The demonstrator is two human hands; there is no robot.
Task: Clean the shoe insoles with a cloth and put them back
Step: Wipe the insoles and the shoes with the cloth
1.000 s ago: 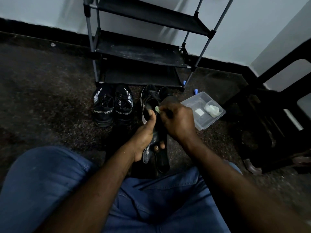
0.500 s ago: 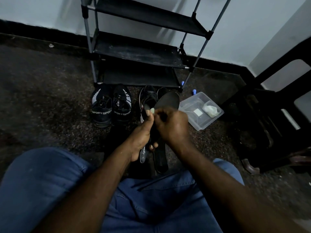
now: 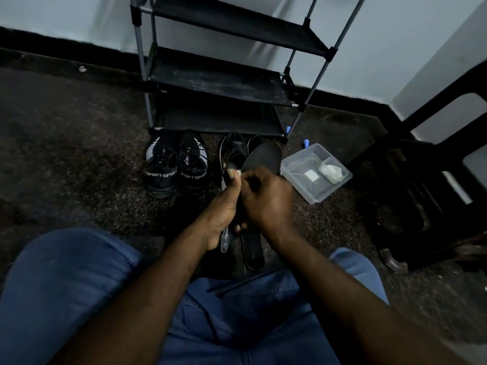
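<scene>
My left hand (image 3: 220, 209) grips a dark insole (image 3: 263, 158) upright in front of my knees; its rounded toe end sticks up above both hands. My right hand (image 3: 266, 197) pinches a small pale cloth (image 3: 238, 173) against the insole's left edge. A second dark insole (image 3: 254, 250) lies on the floor just below my hands. Behind the held insole stand two dark shoes (image 3: 233, 151), partly hidden. A black pair marked SPORT (image 3: 175, 163) stands to their left.
A black shoe rack (image 3: 224, 83) stands against the wall behind the shoes. A clear plastic tub (image 3: 315, 191) holding white wads sits on the floor to the right. Dark furniture (image 3: 427, 196) fills the right side. My blue jeans (image 3: 66, 293) cover the foreground.
The right hand with the cloth has slid down the insole toward me, uncovering the insole's toe end. The left hand keeps its grip.
</scene>
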